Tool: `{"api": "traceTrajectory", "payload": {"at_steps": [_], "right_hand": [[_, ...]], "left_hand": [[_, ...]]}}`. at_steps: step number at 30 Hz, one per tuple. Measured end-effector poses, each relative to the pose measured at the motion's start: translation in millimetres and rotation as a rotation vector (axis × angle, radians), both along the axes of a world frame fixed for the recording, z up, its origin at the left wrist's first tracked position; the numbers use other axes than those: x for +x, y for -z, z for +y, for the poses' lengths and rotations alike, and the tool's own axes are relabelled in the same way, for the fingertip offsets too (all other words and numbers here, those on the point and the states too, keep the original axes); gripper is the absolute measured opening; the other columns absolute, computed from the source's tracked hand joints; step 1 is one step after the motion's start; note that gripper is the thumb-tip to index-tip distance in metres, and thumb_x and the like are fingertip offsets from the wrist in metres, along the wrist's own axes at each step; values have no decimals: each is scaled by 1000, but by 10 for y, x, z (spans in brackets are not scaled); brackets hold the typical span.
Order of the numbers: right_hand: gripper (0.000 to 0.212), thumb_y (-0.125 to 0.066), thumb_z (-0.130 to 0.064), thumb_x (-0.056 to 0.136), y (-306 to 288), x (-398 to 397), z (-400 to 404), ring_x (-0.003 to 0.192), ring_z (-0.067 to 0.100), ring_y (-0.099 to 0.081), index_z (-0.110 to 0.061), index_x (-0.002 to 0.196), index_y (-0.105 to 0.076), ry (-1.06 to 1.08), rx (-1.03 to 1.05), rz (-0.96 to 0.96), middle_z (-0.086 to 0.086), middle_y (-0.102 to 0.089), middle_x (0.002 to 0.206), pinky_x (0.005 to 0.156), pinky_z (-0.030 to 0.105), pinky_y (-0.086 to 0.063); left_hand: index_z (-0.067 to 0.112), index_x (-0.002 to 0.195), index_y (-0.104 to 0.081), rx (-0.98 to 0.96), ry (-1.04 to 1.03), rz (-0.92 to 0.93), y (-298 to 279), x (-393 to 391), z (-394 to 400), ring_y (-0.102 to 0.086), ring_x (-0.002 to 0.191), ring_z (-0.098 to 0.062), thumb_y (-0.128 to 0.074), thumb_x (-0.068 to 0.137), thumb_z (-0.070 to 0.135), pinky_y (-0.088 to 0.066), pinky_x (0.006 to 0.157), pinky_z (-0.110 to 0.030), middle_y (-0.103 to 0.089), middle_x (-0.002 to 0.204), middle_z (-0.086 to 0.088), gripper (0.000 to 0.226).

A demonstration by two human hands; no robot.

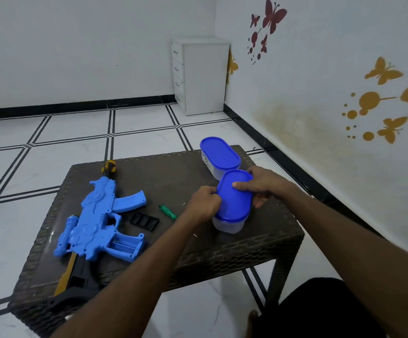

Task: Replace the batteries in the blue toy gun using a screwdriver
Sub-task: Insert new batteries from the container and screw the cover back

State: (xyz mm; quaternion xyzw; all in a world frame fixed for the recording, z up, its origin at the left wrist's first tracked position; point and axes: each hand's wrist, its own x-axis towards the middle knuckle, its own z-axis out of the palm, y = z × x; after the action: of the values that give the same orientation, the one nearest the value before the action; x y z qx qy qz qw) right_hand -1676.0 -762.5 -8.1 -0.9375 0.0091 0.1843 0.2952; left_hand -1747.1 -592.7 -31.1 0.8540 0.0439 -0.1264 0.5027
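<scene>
The blue toy gun (98, 215) lies on its side at the left of the table, its battery compartment (122, 246) uncovered. Its black battery cover (144, 222) rests beside it, and a green screwdriver (167, 212) lies just to the right of that. A clear container with a blue lid (234, 198) stands at the table's right. My left hand (204, 203) grips the lid's left edge with curled fingers. My right hand (262, 184) holds the far right side, thumb laid across the lid top. The lid sits tilted on the tub.
A second blue-lidded container (220, 154) stands behind the first, at the far right corner of the dark woven table (246, 242). Two small screws (195, 235) lie near the containers. A white drawer cabinet (200, 74) stands in the room's corner.
</scene>
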Motion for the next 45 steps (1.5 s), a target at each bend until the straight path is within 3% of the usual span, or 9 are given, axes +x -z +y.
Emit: {"api": "traceTrajectory", "payload": {"at_steps": [8, 11, 15, 25, 29, 33, 36, 41, 45], "right_hand": [[72, -84, -57, 64, 130, 57, -64, 61, 26, -73, -5, 106, -56, 191, 93, -131, 14, -68, 94, 57, 37, -62], [63, -82, -55, 69, 143, 60, -54, 63, 26, -70, -6, 99, -56, 198, 70, -141, 12, -66, 87, 51, 31, -59], [53, -75, -58, 75, 106, 86, -106, 53, 24, -64, -10, 80, -53, 179, -81, -191, 6, -62, 65, 54, 30, -51], [52, -71, -57, 80, -24, -23, -66, 81, 22, -51, -12, 91, -46, 90, -285, -306, 2, -50, 82, 67, 33, -38], [51, -75, -50, 80, -94, -18, -21, 73, 21, -49, -13, 73, -40, 89, -242, -340, -1, -43, 70, 63, 31, -35], [47, -81, -47, 75, -63, 9, -94, 49, 10, -60, -9, 79, -54, 188, -82, -286, 2, -61, 65, 46, 22, -38], [46, -75, -50, 79, -52, -18, -126, 51, 15, -64, -8, 76, -55, 192, -53, -347, 5, -62, 65, 47, 26, -47], [52, -32, -46, 102, 24, -59, -150, 65, 25, -72, -7, 90, -64, 341, 120, -415, 6, -73, 71, 76, 45, -60], [17, -54, -26, 95, 67, -146, -152, 83, 26, -68, -11, 95, -63, 265, 7, -425, 7, -71, 93, 72, 35, -56]], "left_hand": [[12, 119, -67, 172, 41, -65, -51, 275, 38, -66, 95, -28, -35, 90, 2, -55, 88, -48, -68, 107, -13, 44], [12, 122, -61, 429, 101, -221, -51, 195, 14, -63, 84, -20, -44, 99, 34, -55, 72, -37, -66, 99, -7, 36], [12, 142, -38, 696, 190, -283, 4, 17, -68, -56, 108, -22, -54, 73, 80, -49, 78, -34, -53, 129, -5, 98], [7, 153, -21, 799, 119, -321, 30, -25, -202, -53, 120, -24, -64, 76, 69, -50, 90, -37, -47, 142, -8, 108], [5, 153, -18, 840, 125, -338, 12, -51, -190, -53, 121, -26, -59, 79, 70, -50, 88, -37, -44, 145, -10, 107], [2, 153, -14, 926, 174, -397, 47, -89, -173, -54, 119, -28, -42, 86, 73, -50, 86, -37, -42, 145, -15, 101], [3, 153, -14, 900, 188, -424, 94, -88, -142, -54, 117, -27, -33, 90, 72, -50, 86, -37, -42, 143, -16, 95], [24, 156, -8, 778, 305, -434, 45, -53, -41, -56, 105, -27, -17, 97, 64, -51, 88, -40, -43, 135, -16, 72], [26, 140, -44, 354, 153, -414, -77, -30, 43, -62, 91, -24, -23, 100, 57, -51, 80, -37, -63, 103, -7, 55]]}}
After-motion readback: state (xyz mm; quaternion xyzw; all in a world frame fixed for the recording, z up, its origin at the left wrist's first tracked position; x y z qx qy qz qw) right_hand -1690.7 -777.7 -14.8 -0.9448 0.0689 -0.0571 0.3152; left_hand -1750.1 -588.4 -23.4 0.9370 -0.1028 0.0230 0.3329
